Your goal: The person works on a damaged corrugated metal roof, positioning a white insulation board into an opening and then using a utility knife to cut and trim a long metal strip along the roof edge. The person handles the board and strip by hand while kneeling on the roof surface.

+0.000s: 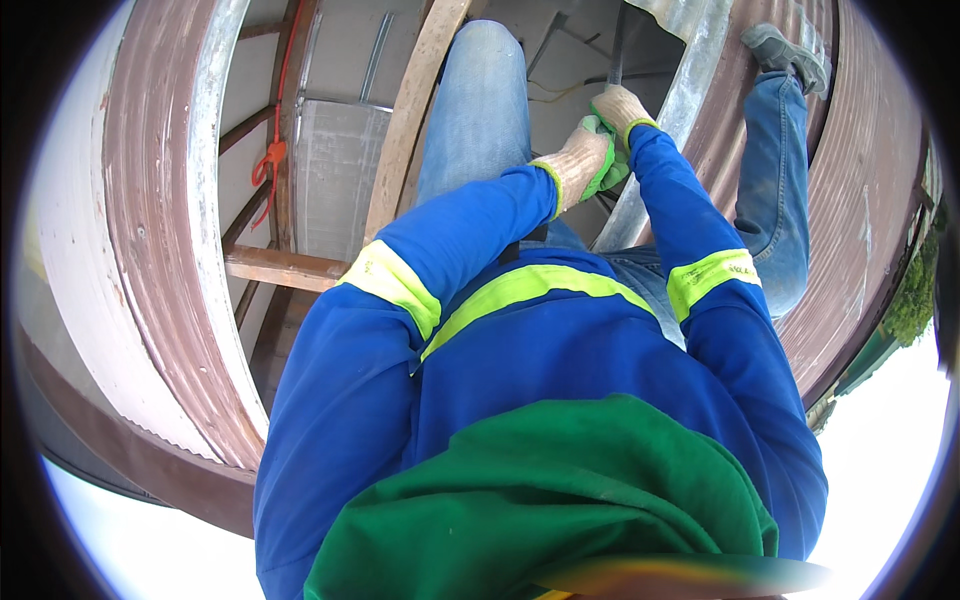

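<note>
My gloved left hand and gloved right hand are close together above the roof opening, in front of my body. Both gloves are cream with green palms and yellow-green cuffs. Fingers of both hands are curled closed. A narrow dark grey metal bar runs from the top of my right hand away from me, down toward the opening. My left hand is wrapped at the near end of the same grip, touching the right. The gloves hide the end of the bar.
Wooden beams and a crosspiece span the opening, my left leg beside them. An orange-red cord hangs knotted from a beam. Brown corrugated roof sheets lie at the right, under my right leg; more sheets lie left.
</note>
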The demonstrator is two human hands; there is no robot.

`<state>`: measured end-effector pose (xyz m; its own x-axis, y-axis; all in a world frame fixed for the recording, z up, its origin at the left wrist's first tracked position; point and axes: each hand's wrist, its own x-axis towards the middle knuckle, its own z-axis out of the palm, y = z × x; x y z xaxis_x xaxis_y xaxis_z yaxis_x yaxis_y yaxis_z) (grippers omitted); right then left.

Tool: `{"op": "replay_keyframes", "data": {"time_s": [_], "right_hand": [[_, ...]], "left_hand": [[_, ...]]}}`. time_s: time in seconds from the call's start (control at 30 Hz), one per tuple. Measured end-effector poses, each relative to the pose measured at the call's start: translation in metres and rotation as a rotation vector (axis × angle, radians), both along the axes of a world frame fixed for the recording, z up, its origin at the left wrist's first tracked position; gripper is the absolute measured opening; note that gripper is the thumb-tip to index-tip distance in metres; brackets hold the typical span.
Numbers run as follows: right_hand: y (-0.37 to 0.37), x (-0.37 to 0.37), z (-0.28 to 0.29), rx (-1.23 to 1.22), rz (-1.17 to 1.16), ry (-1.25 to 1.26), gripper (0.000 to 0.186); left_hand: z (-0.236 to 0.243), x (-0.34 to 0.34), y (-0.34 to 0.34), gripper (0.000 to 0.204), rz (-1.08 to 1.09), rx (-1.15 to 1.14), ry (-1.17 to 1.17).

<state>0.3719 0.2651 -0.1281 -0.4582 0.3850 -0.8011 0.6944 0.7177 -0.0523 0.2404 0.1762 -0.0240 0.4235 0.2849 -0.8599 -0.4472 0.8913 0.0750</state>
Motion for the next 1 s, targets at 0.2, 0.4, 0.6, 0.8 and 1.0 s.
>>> {"op": "replay_keyframes", "data": {"time_s": [0.2, 0.4, 0.6, 0.8, 1.0], "right_hand": [[-0.04, 0.003, 0.034, 0.117, -0.494, 0.072, 0.027], [-0.012, -0.02, 0.032, 0.177, -0.968, 0.227, 0.035], [0.017, -0.028, 0.008, -0.021, -0.498, 0.188, 0.04], [-0.039, -0.044, 0.031, -0.028, -1.089, 0.286, 0.036], [-0.051, -0.027, 0.079, 0.013, -1.24, 0.451, 0.043]], "left_hand": [[0.021, 0.013, -0.021, 0.03, -0.162, 0.065, 0.084], [0.021, 0.004, -0.001, 0.035, -0.209, 0.23, 0.267], [0.004, 0.003, 0.022, 0.016, -0.038, -0.008, 0.204], [0.032, 0.005, -0.025, 0.02, -0.161, 0.121, 0.373], [0.079, -0.011, -0.024, 0.034, -0.298, 0.212, 0.245]]}}
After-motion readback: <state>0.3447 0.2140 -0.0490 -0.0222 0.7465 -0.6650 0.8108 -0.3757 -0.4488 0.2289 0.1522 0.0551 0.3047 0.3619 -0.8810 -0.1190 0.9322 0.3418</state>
